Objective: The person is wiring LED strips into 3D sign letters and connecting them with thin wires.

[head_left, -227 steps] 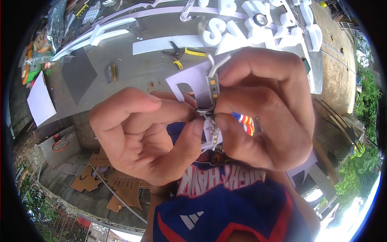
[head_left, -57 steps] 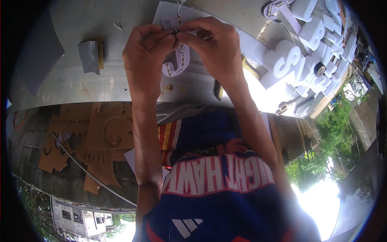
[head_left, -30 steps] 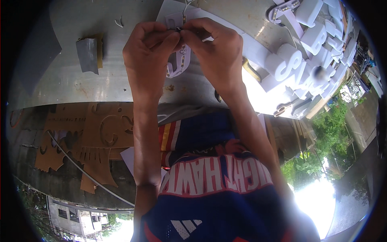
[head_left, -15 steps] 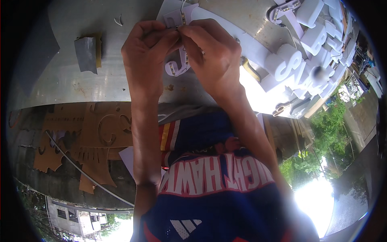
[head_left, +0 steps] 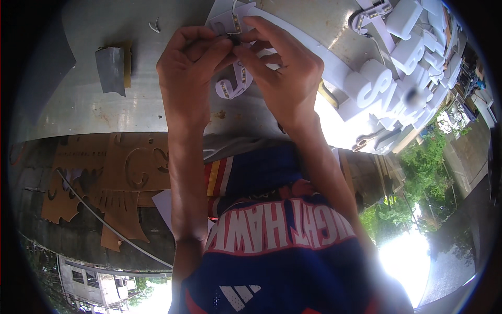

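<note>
Both hands are raised over the far middle of the table, above a white J-shaped letter piece point(head_left: 225, 90) with a strip of small LED modules on it. My left hand point(head_left: 187, 65) is closed in a pinch at a small dark piece point(head_left: 235, 39), too small to name surely. Beside it, my right hand point(head_left: 287, 65) has its thumb and fingers apart, the thumb tip close to the dark piece. A thin white wire point(head_left: 234, 7) runs up from the LED strip point(head_left: 236, 24) past the fingertips. My hands hide the letter's middle.
Many white foam-like letters point(head_left: 374, 78) crowd the right side. Scissors point(head_left: 364, 141) lie at the table's right front edge, and a yellow-handled tool point(head_left: 328, 94) is beside my right hand. A grey folded piece point(head_left: 111, 70) and wire scraps point(head_left: 153, 25) lie left. Cut cardboard point(head_left: 130, 162) is below.
My right hand has shifted slightly right and its fingers have spread from a pinch. The small dark piece now shows between the hands. My left hand stays nearly still.
</note>
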`<state>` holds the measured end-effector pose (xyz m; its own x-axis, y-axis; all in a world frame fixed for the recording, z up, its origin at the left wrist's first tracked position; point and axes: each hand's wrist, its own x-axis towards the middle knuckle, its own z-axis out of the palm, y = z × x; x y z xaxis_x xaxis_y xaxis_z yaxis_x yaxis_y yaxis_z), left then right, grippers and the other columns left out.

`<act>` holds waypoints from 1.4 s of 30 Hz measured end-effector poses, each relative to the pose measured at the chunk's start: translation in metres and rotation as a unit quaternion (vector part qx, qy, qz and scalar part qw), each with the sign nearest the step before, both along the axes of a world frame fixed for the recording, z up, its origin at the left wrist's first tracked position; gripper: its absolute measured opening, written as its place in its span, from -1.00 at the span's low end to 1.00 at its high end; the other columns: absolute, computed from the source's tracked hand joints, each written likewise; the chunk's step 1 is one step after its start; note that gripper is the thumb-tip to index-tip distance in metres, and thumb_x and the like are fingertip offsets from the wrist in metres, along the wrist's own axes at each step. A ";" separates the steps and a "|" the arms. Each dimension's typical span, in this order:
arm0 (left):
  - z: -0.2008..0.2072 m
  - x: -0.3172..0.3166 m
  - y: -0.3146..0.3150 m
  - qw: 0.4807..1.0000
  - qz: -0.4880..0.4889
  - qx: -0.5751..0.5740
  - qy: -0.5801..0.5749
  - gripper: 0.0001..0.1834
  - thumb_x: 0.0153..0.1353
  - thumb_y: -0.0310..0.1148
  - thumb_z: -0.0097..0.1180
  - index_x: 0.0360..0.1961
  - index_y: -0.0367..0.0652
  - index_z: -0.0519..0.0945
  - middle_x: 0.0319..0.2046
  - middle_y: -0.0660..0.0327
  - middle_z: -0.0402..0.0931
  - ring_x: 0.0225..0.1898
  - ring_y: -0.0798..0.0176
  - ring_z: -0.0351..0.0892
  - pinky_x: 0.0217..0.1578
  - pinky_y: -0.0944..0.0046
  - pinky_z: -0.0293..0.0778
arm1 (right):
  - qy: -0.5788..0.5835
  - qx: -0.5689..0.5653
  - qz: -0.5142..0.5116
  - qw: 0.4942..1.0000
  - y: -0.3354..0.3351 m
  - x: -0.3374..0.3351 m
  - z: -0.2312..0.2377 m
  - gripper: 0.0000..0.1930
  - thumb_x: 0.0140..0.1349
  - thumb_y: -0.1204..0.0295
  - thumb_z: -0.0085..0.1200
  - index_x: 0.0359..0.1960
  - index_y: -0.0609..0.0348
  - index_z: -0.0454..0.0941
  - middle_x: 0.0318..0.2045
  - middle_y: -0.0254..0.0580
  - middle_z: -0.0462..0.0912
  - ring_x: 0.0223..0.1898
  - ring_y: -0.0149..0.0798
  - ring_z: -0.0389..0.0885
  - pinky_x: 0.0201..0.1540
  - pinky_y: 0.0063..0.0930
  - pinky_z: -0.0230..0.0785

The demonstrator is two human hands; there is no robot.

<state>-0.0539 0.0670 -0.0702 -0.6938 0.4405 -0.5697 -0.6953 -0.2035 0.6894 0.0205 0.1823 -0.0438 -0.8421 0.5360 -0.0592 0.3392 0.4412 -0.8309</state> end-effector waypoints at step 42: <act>0.005 -0.007 0.002 0.999 -0.019 -0.047 -0.005 -0.78 0.19 -0.65 0.12 -0.12 -0.44 0.49 -0.29 0.01 0.64 -0.24 0.18 0.70 -0.09 0.17 0.69 | -0.051 -0.165 -0.039 0.984 0.012 -0.005 -0.010 -0.83 0.19 0.46 0.23 -0.27 0.35 0.67 -0.51 -0.04 0.71 -0.48 -0.30 0.73 -0.45 -0.52 0.50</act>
